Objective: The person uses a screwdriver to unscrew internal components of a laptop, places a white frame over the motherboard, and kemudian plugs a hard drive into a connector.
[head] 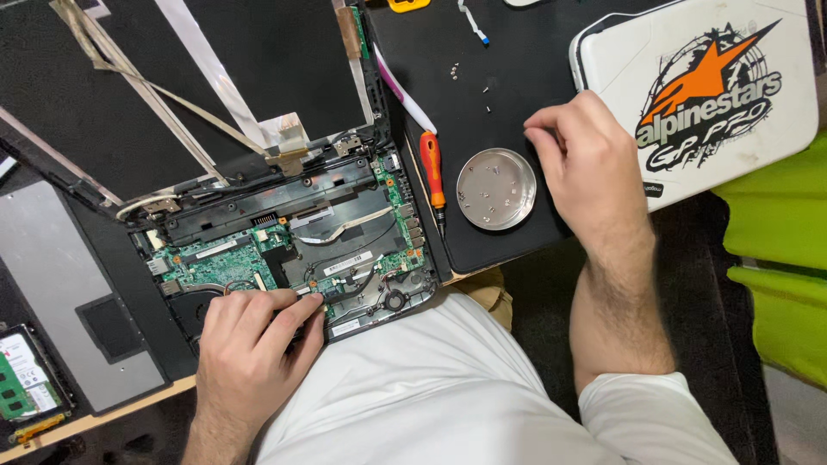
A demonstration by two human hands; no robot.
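The left hand [250,344] rests on the opened laptop [293,250], its grip pinched on a small part at the green circuit board's near edge. The right hand [590,164], fingertips pressed together, hovers just right of the round metal dish [495,188], with the orange screwdriver [433,176] beyond the dish.

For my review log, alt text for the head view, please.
The left hand presses fingers onto an opened laptop's circuit board, while the right hand rests on a black mat beside a round metal dish and an orange screwdriver.

Left hand [250,340] on opened laptop [293,250], right hand [586,164] beside metal dish [495,188]
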